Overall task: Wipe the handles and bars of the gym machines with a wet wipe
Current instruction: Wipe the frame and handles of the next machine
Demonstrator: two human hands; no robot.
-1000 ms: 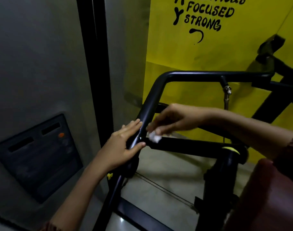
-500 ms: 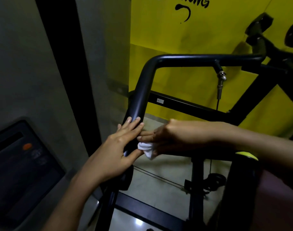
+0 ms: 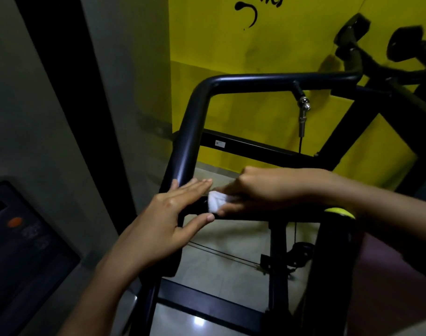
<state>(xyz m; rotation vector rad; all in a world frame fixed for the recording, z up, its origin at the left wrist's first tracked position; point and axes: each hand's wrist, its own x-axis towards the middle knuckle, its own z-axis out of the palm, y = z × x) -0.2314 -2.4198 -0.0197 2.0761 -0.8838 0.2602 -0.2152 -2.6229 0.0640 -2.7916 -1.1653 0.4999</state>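
Note:
A black tubular bar (image 3: 192, 132) of a gym machine rises from bottom centre, bends at the top and runs right. My left hand (image 3: 173, 214) rests flat against the side of this bar, fingers straight, thumb under the lower crossbar. My right hand (image 3: 262, 187) grips a small folded white wet wipe (image 3: 215, 202) and presses it on the horizontal crossbar (image 3: 275, 215) where it meets the upright. The wipe sits just right of my left fingertips.
A yellow wall (image 3: 267, 44) with black lettering stands behind the machine. A steel cable clip (image 3: 303, 110) hangs from the top bar. A black post with a yellow cap (image 3: 338, 212) stands at the right. A dark control panel (image 3: 20, 241) is at the left; tiled floor (image 3: 221, 265) lies below.
My right hand with the wipe has shifted slightly right along the crossbar. My left hand stays flat on the upright. The view has tilted down a little since one second ago.

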